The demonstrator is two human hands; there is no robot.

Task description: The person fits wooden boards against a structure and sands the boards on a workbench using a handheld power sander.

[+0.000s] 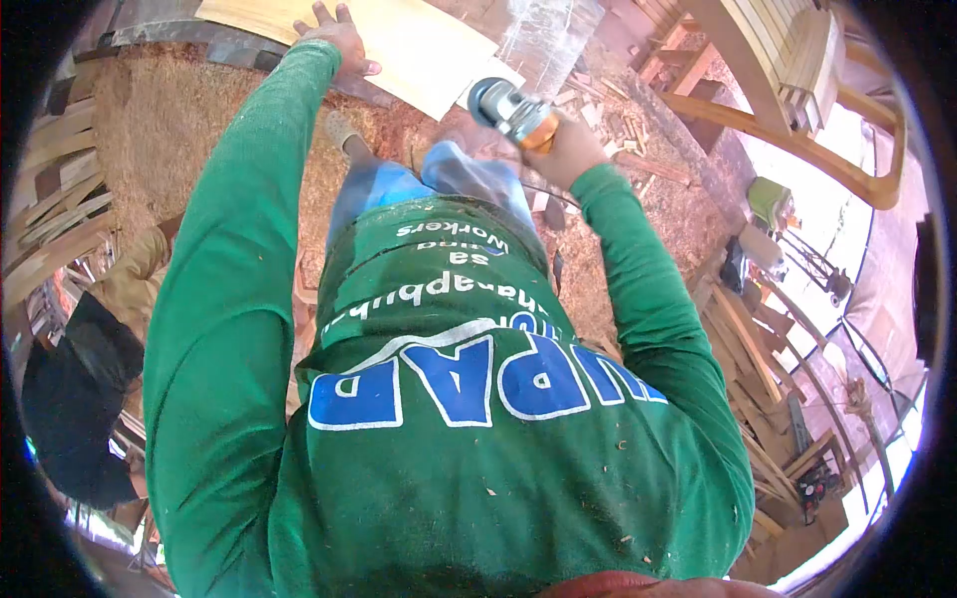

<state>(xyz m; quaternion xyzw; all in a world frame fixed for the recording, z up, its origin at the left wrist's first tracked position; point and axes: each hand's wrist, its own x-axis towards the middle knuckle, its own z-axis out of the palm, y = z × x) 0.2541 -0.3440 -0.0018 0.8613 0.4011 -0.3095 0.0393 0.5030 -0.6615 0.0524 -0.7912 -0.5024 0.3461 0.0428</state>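
My left hand (337, 40) lies on a pale wooden board (424, 55), its fingers spread over the near edge. The board rests on a work surface at the top of the view. In my right hand (570, 151) is an angle grinder (523, 115), gripped round its orange-brown body. Its round disc end (486, 100) is beside the board's right corner; whether it touches the wood I cannot tell.
Sawdust and wood offcuts (628, 120) cover the floor. A curved wooden furniture frame (778, 120) stands at upper right. Stacked timber (60, 209) lines the left side. Another person in dark clothing (80, 399) is at lower left. More planks (748, 349) lie at right.
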